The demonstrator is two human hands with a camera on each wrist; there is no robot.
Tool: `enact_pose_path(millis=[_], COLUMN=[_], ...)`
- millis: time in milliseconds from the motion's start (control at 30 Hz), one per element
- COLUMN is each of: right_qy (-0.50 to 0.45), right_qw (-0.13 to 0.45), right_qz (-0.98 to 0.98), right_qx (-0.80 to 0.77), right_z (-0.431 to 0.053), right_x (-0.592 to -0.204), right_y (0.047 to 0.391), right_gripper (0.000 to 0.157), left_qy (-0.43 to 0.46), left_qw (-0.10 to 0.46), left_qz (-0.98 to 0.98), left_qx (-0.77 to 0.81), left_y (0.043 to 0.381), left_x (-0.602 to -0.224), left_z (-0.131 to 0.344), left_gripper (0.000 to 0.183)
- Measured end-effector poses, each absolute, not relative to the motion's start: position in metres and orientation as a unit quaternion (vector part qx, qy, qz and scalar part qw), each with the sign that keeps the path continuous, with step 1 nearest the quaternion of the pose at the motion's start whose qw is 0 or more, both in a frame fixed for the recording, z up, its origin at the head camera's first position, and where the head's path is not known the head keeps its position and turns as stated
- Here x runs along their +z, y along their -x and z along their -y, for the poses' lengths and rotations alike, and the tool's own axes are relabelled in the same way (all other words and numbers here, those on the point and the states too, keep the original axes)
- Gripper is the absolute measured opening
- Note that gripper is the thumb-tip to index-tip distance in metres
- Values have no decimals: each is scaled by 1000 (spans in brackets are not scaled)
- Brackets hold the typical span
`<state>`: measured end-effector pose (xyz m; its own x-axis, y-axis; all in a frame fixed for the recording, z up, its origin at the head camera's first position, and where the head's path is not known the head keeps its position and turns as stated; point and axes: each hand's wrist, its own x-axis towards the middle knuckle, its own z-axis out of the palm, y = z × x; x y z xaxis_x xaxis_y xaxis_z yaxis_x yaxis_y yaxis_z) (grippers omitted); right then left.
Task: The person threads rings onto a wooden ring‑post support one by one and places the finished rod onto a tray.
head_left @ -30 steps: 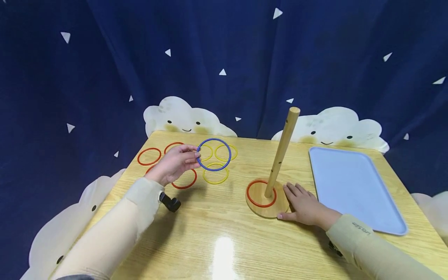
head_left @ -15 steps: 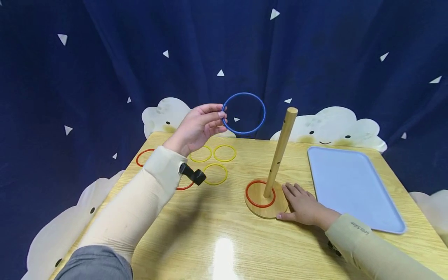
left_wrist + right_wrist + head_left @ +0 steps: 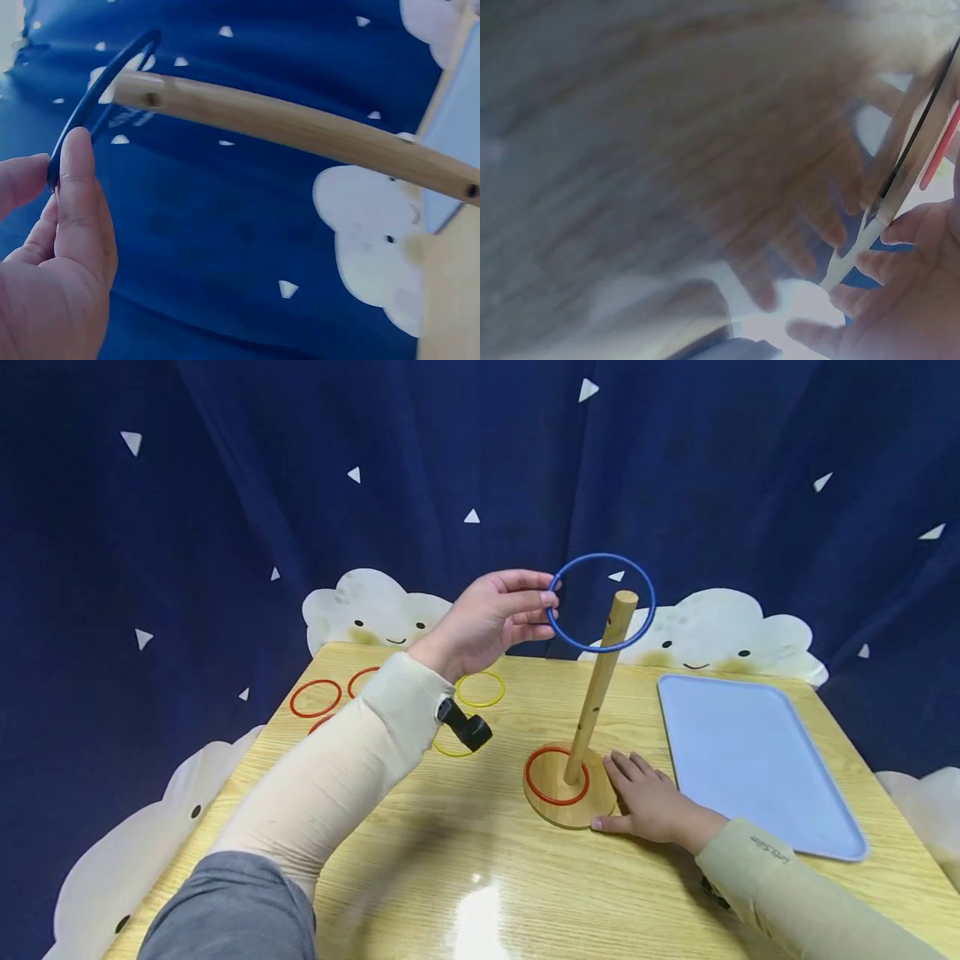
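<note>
My left hand [image 3: 495, 614] pinches a thin blue ring [image 3: 653, 603] between thumb and fingertips at its left side. The ring is held up at the top of a wooden post [image 3: 600, 685] and overlaps the post's tip in the head view. In the left wrist view, the blue ring [image 3: 97, 88] slants right beside the post's end [image 3: 135, 88]. A round wooden base [image 3: 602, 781] carries the post, and a red ring [image 3: 558, 803] lies on it around the post's foot. My right hand [image 3: 652, 797] rests with extended fingers against the base's right edge.
Several red rings [image 3: 316, 680] and yellow rings [image 3: 504, 689] lie at the table's back left, partly hidden by the left arm. A light-blue tray [image 3: 750, 760] sits on the right. Behind the table hangs a dark blue curtain [image 3: 420, 485].
My left hand has lifted the blue ring from above the yellow rings and carried it right to the post's top. The right hand stays on the base.
</note>
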<state>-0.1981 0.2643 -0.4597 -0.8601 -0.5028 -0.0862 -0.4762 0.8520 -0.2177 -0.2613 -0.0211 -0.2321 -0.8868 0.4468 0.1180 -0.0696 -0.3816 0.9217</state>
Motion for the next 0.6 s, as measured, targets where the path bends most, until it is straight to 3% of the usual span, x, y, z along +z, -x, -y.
enact_pose_path(millis=[267, 600], right_qy=[250, 246], right_qw=[21, 45], right_qz=[-968, -967], right_qx=[-28, -44], right_z=[-265, -266], right_x=[-461, -462], right_y=[198, 198], right_gripper=[113, 110], left_qy=[-144, -145], left_qw=[182, 204], left_qz=[-552, -551], left_qx=[801, 796], left_y=[265, 263], left_x=[-266, -284], left_z=[18, 12], left_gripper=[12, 19])
